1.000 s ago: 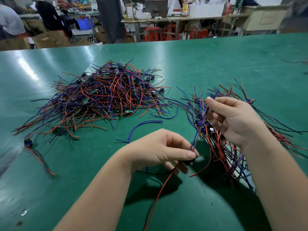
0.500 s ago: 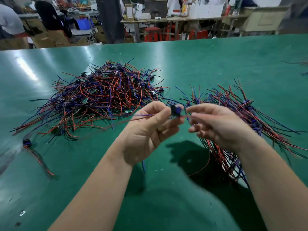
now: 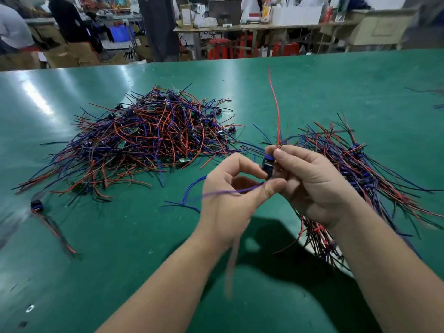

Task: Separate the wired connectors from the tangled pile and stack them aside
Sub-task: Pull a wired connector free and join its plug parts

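A tangled pile (image 3: 149, 138) of red and blue wired connectors lies at the centre left of the green table (image 3: 312, 87). To its right, partly behind my right arm, spreads a sorted stack (image 3: 355, 169) of the same connectors. Between my hands is one small black and blue connector (image 3: 268, 164). My right hand (image 3: 310, 183) pinches it at the top, and its red wire (image 3: 275, 102) stands straight up. My left hand (image 3: 230, 203) pinches the connector's blue wire (image 3: 230, 193), which trails left across my palm.
A single connector (image 3: 37, 205) with red and blue wires lies alone near the left edge. A loose blue wire (image 3: 185, 200) lies on the table by my left hand. Beyond the far table edge are workbenches, red stools, boxes and people.
The hands have kept the connector between them. The red wire has swung up and now points upward. My left hand has shifted its pinch onto the blue wire.
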